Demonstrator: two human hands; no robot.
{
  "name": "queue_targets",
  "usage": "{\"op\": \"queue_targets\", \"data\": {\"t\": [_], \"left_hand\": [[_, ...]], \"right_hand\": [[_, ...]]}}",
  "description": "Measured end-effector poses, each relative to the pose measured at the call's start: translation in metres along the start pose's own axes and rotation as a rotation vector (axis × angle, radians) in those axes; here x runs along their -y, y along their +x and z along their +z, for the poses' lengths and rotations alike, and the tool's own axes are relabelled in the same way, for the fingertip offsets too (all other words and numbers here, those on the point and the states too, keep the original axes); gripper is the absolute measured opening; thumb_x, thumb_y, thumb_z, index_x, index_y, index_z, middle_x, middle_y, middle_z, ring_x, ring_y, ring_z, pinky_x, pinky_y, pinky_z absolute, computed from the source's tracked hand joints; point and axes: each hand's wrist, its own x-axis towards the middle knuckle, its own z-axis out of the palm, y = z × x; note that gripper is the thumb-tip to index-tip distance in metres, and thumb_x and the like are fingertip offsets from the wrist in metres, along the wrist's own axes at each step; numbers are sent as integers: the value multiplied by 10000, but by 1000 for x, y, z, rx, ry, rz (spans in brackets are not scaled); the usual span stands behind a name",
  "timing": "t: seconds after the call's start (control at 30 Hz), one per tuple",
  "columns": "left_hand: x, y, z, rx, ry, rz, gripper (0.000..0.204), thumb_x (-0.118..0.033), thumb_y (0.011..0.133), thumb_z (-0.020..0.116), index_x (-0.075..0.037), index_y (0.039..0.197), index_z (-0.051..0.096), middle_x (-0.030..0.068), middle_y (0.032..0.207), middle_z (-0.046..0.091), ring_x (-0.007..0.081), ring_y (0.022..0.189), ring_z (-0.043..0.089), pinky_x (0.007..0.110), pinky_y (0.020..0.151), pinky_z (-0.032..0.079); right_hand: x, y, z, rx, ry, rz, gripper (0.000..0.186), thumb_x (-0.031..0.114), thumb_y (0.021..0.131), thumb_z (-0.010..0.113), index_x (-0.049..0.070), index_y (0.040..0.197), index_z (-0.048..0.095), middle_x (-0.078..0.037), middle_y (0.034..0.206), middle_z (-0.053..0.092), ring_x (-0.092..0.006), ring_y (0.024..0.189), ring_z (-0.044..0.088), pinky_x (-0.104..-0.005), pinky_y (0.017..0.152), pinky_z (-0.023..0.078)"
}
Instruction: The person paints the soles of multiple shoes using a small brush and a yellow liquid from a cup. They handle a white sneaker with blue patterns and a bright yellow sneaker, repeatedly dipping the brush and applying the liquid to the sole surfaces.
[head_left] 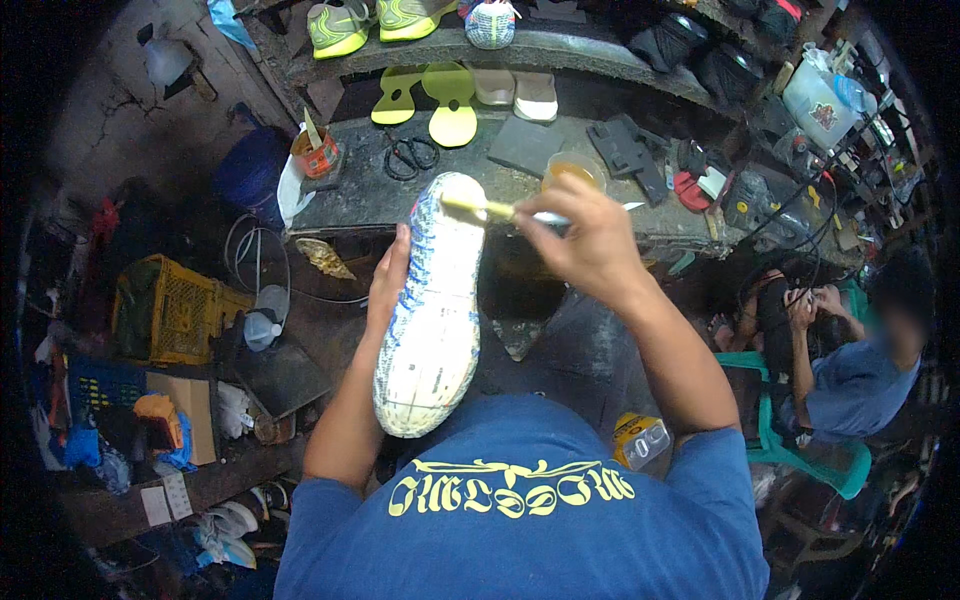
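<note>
A shoe upper [432,330] in white and blue knit, with a pale, bare underside and no outsole on it, is held bottom up in front of my chest. My left hand [390,275] grips its left side; most of those fingers are hidden behind it. My right hand [583,232] pinches a small brush [492,209]. The brush's yellowish head lies against the underside near the far end. Just beyond my right hand, a clear tub [578,170] of amber liquid stands on the workbench [365,208], partly covered by that hand.
Scissors [410,157], yellow-green sole pieces [452,108] and a dark flat pad [530,146] lie on the bench. A red can [316,158] stands at its left. Shoes [338,30] line the shelf above. A seated co-worker [860,380] is at right, a yellow crate [165,310] at left.
</note>
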Motion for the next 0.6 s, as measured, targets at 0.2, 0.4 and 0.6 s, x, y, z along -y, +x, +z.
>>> {"op": "queue_targets", "data": {"t": [0.2, 0.4, 0.6], "left_hand": [[3, -3, -10, 4, -199, -57, 687, -579, 1077, 340, 9, 1298, 617, 147, 1050, 734, 188, 839, 735, 326, 730, 607], [11, -1, -19, -29, -372, -58, 678, -597, 1064, 376, -22, 1342, 603, 129, 1081, 713, 187, 857, 714, 321, 730, 601], [10, -6, -23, 26, -325, -200, 631, -566, 1068, 415, -28, 1334, 609, 106, 1088, 712, 167, 872, 703, 316, 727, 585]], "right_hand": [[13, 10, -1, 455, 404, -36, 132, 162, 858, 786, 46, 918, 770, -77, 844, 699, -203, 802, 689, -355, 717, 536], [22, 10, -10, 325, -4, 138, 82, 174, 822, 784, 115, 840, 729, -88, 850, 658, -313, 788, 691, -421, 673, 562], [13, -3, -9, 168, 10, -36, 131, 174, 823, 804, 77, 891, 747, -113, 858, 667, -287, 807, 697, -388, 684, 544]]}}
